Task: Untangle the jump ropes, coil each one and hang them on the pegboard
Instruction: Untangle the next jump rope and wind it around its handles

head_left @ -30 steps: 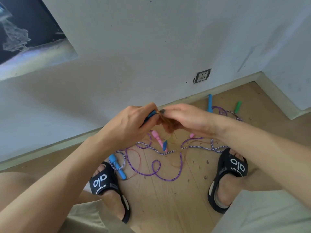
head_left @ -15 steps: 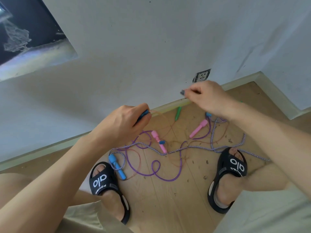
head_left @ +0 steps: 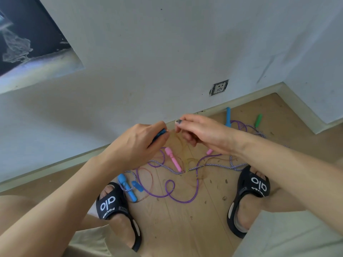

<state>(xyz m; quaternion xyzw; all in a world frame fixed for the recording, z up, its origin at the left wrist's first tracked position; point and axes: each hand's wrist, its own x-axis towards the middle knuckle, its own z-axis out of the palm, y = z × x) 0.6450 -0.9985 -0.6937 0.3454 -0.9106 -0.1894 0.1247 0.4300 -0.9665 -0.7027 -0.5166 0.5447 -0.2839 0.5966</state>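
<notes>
Above a scuffed wood-plank floor (head_left: pixel 178 229), left hand (head_left: pixel 137 145) clasping a smooth blue handle (head_left: pixel 160 134), right hand (head_left: pixel 200 134) pinching a thin translucent cord (head_left: pixel 171 130), tangled jump ropes (head_left: pixel 167 184), braided and glossy purple, sprawled below between black slides (head_left: pixel 111 203)

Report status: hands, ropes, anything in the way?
Left hand grips a blue handle; right hand pinches its thin cord. Purple rope and striped rope tangled on floor between the sandals. Nothing coiled.

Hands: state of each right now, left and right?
Left hand: closed around a blue handle.
Right hand: fingers pinch a thin orange cord just off that handle.
</notes>
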